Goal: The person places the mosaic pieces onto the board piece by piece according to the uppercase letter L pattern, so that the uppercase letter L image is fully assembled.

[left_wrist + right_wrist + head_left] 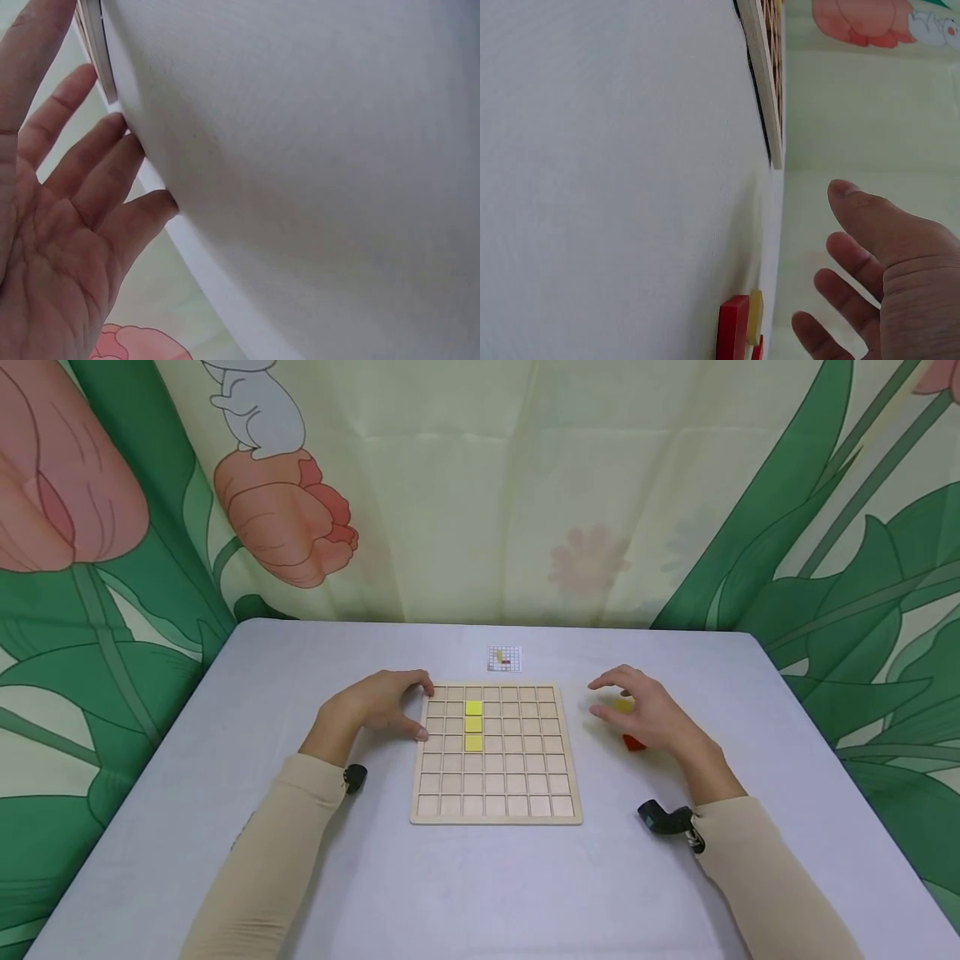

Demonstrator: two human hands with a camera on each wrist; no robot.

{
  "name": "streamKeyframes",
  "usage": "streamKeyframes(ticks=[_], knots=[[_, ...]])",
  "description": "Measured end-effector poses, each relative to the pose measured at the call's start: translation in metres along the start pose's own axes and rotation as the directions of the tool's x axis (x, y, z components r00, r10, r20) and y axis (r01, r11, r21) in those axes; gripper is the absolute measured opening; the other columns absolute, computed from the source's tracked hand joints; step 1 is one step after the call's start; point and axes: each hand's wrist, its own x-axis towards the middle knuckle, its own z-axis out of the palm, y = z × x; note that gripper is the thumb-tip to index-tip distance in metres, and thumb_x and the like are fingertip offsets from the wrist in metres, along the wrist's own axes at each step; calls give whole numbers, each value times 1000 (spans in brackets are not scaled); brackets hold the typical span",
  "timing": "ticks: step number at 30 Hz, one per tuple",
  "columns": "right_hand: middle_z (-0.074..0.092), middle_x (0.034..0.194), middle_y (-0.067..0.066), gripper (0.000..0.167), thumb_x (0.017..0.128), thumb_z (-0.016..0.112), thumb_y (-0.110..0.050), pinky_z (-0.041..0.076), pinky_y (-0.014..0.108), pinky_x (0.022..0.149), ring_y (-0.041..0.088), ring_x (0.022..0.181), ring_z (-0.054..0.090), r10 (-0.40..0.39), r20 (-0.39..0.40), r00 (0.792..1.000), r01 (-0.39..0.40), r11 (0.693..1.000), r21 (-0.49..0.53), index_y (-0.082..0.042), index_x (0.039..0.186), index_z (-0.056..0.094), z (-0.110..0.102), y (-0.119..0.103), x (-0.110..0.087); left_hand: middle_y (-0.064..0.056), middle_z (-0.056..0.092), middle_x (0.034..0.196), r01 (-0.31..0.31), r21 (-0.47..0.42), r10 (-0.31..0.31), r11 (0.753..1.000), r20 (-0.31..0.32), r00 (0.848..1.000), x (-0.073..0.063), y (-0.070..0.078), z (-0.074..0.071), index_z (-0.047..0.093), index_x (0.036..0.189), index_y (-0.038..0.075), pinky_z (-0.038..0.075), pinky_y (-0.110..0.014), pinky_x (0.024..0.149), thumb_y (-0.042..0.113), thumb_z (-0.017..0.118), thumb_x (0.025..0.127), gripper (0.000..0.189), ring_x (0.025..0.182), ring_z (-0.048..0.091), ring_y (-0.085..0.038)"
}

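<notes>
A wooden grid board (pixel 495 820) lies flat on the table, with three yellow squares (pixel 473 724) in one column near its upper left. My left hand (pixel 378 700) touches the board's left edge with thumb and a fingertip, the other fingers spread in the left wrist view. To the right of the board, my right hand (pixel 647 710) hovers with loosely bent fingers and nothing between them. Beneath it are a yellow piece (pixel 623 703) and a red piece (pixel 633 742), both partly hidden by the hand. The right wrist view shows a red block (pixel 733 328) beside a yellow one (pixel 755 317).
Behind the board sits a small card (pixel 505 658) printed with a grid and yellow and red marks. A white cloth covers the table (pixel 495 893). At the table's far edge hangs a curtain (pixel 465 527) with flowers and leaves.
</notes>
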Motion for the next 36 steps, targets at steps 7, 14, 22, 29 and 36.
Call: streamKeyframes(ticks=[7, 14, 22, 29, 36], knots=[[65, 121, 10, 32, 91, 78, -10, 49, 57, 96, 36, 110, 58, 14, -5, 1000, -14, 999, -36, -5, 122, 67, -9, 9, -7, -9, 50, 153, -9, 1, 9, 1000, 5, 1000, 0, -1, -1, 58, 127, 30, 40, -51, 115, 43, 95, 71, 68, 139, 48, -28], [63, 129, 14, 35, 94, 75, -13, 48, 58, 101, 37, 118, 57, 145, 38, 989, -143, 988, -67, -5, 127, 66, -17, 15, -14, -9, 51, 152, -10, -7, 10, 1000, 14, 1000, 1, -2, 0, 58, 126, 29, 41, -50, 114, 44, 94, 71, 68, 136, 49, -27], [61, 137, 18, 41, 96, 72, -14, 44, 58, 109, 38, 130, 53, 278, 90, 956, -271, 959, -79, -5, 134, 60, -23, 29, -27, -9, 51, 151, -24, -7, 24, 1000, 8, 1000, 1, -5, 1, 58, 127, 30, 41, -51, 114, 48, 94, 70, 69, 135, 49, -28], [62, 135, 18, 41, 96, 73, -16, 42, 60, 111, 39, 130, 53, 290, 124, 949, -276, 954, -116, -6, 134, 60, -23, 34, -26, -10, 48, 155, -14, -6, 14, 1000, 7, 1000, 0, -3, -1, 58, 128, 29, 39, -52, 116, 45, 94, 71, 69, 139, 47, -29], [63, 133, 16, 35, 97, 71, -14, 41, 60, 112, 38, 131, 51, 310, 124, 943, -294, 947, -132, -9, 130, 63, -24, 33, -22, -10, 48, 156, -12, -11, 12, 1000, 10, 1000, 1, -2, 1, 58, 128, 28, 39, -51, 117, 43, 94, 72, 68, 141, 46, -29]])
